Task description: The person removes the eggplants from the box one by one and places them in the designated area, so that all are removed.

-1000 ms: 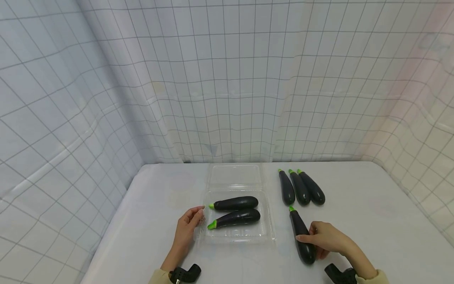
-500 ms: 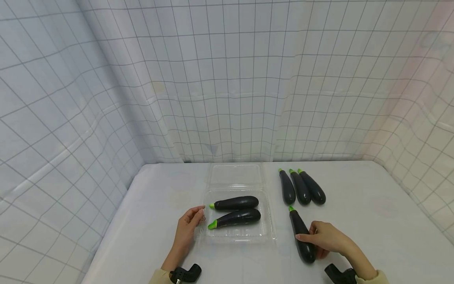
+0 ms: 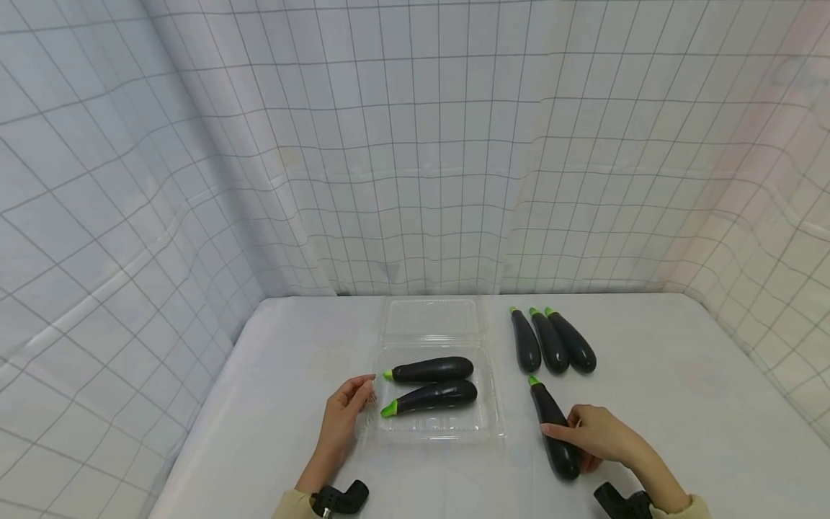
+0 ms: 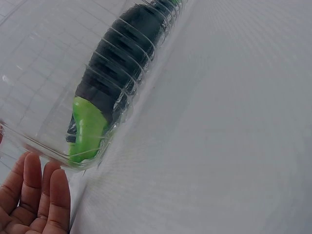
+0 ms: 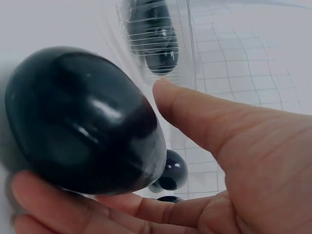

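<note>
An open clear plastic clamshell box (image 3: 489,407) lies mid-table, its lid (image 3: 431,317) folded back toward the curtain. Two dark eggplants with green stems, a rear one (image 3: 433,370) and a front one (image 3: 437,396), rest side by side inside. My left hand (image 3: 342,414) pinches the box's left rim; in the left wrist view its fingers (image 4: 33,175) lie against the outside. To the right of the box, my right hand (image 3: 596,436) grips another eggplant (image 3: 547,407) around its thick lower part, on the table. Its thumb (image 5: 190,107) shows beside that eggplant in the right wrist view.
Three more eggplants, left (image 3: 525,342), middle (image 3: 551,344) and right (image 3: 572,342), lie close together at the back right of the white table (image 3: 655,375). A white grid-patterned curtain (image 3: 428,166) hangs behind and along both sides.
</note>
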### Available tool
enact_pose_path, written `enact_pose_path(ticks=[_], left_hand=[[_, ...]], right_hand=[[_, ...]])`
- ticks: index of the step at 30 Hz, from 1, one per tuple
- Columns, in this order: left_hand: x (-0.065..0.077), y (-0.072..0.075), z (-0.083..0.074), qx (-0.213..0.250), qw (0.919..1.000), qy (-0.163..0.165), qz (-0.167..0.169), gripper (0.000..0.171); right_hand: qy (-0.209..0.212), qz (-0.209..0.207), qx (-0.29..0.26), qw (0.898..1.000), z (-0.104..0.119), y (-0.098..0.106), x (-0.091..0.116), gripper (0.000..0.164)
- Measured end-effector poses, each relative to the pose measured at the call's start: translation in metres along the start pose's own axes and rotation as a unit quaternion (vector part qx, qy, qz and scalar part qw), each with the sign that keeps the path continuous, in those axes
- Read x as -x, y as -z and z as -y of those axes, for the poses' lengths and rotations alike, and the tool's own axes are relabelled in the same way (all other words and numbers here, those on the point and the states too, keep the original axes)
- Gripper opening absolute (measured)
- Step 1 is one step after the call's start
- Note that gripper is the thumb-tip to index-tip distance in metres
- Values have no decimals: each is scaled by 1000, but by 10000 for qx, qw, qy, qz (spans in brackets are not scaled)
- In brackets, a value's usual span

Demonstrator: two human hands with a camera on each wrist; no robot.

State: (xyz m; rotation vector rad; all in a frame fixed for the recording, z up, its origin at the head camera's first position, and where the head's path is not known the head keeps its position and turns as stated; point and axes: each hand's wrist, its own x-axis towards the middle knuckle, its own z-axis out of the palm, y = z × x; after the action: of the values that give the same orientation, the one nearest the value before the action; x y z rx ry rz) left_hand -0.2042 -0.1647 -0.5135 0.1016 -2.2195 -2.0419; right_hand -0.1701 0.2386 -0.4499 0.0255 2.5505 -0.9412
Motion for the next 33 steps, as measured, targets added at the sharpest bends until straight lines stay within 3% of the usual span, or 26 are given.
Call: enact_pose_path(ticks=[18, 27, 33], left_hand=[[-1, 1, -4, 78, 9998, 149, 91, 37], [12, -1, -34, 82, 9996, 192, 199, 32], [2, 0, -7, 117, 9996, 219, 121, 36]], right_hand=[[35, -249, 277, 9993, -5, 1, -4, 56], [150, -434, 383, 9982, -4, 2, -3, 52], [221, -655, 487, 9964, -3, 5, -4, 54]])
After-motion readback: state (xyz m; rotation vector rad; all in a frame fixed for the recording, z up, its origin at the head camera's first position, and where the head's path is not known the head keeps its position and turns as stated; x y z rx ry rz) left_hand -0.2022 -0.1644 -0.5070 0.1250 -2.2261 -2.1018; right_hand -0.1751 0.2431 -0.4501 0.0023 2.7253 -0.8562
